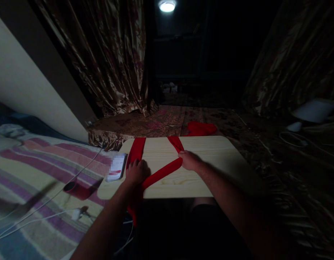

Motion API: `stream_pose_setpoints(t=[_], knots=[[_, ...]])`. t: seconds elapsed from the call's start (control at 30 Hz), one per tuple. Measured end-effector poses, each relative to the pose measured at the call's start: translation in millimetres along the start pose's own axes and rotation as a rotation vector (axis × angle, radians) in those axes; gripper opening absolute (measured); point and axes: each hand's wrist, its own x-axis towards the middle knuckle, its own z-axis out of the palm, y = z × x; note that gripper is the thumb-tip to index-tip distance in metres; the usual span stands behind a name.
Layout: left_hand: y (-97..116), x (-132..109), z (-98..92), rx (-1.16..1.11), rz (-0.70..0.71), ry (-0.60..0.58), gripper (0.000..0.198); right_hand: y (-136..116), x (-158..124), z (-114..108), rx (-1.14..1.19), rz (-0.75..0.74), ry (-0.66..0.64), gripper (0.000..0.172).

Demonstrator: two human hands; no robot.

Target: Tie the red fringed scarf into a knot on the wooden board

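A long red cloth strip (163, 172) lies folded and looped across a pale wooden tabletop (207, 148) with rounded corners. My left hand (137, 171) is on the left part of the strip, its fingers bent over the cloth and pressing it to the board. Between the thumb and fingers of my right hand (190, 160), the strip is pinched at a sharp bend. From that bend one stretch slants down to my left hand, and another runs up over the far edge. Below my left hand, more red cloth hangs over the near edge.
A phone (116, 167) sits at the tabletop's left edge. On the striped bedding (42, 159) are a red cup-like object (78, 190) and white cables. More red cloth (201, 128) is bunched beyond the far edge. Patterned curtains (120, 57) hang behind; a white lamp (314, 110) stands right.
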Motion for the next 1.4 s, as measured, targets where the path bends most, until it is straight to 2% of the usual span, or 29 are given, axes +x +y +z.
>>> stream_pose_setpoints(t=[0.13, 0.37, 0.53, 0.7, 0.8, 0.87, 0.93, 0.97, 1.07, 1.1, 1.17, 1.27, 1.4], knots=[[5, -10, 0.6, -0.027, -0.014, -0.005, 0.059, 5, -16, -4, 0.016, 0.034, -0.009, 0.025], [5, -30, 0.5, -0.011, 0.102, 0.227, 0.049, 23, -55, -14, 0.166, 0.145, -0.046, 0.029], [8, -33, -4.7, -0.031, 0.155, 0.257, 0.045, 44, -84, -23, 0.25, 0.225, -0.009, 0.031], [7, -31, -6.3, -0.061, 0.144, 0.245, 0.042, 74, -108, -35, 0.311, 0.276, 0.067, 0.03], [10, -32, -10.7, -0.058, 0.134, 0.288, 0.038, 90, -122, -37, 0.333, 0.308, 0.11, 0.029], [23, -40, -15.3, -0.074, 0.165, 0.306, 0.033, 98, -128, -33, 0.358, 0.337, 0.124, 0.03], [48, -55, -18.2, -0.181, 0.249, 0.27, 0.029, 104, -131, -27, 0.389, 0.358, 0.131, 0.031], [63, -65, -18.3, -0.299, 0.275, 0.249, 0.031, 105, -131, -24, 0.401, 0.367, 0.14, 0.032], [108, -92, -12.5, -0.596, 0.465, 0.023, 0.04, 106, -126, -18, 0.43, 0.4, 0.187, 0.032], [118, -97, -9.2, -0.592, 0.518, -0.019, 0.049, 105, -124, -18, 0.444, 0.411, 0.2, 0.032], [130, -103, -2.3, -0.539, 0.568, -0.003, 0.061, 101, -121, -21, 0.47, 0.426, 0.216, 0.031], [120, -101, 6.4, -0.485, 0.487, 0.109, 0.052, 98, -120, -26, 0.479, 0.42, 0.224, 0.029], [81, -112, 13.7, -0.434, 0.347, 0.215, 0.038, 98, -124, -26, 0.435, 0.394, 0.187, 0.028]])
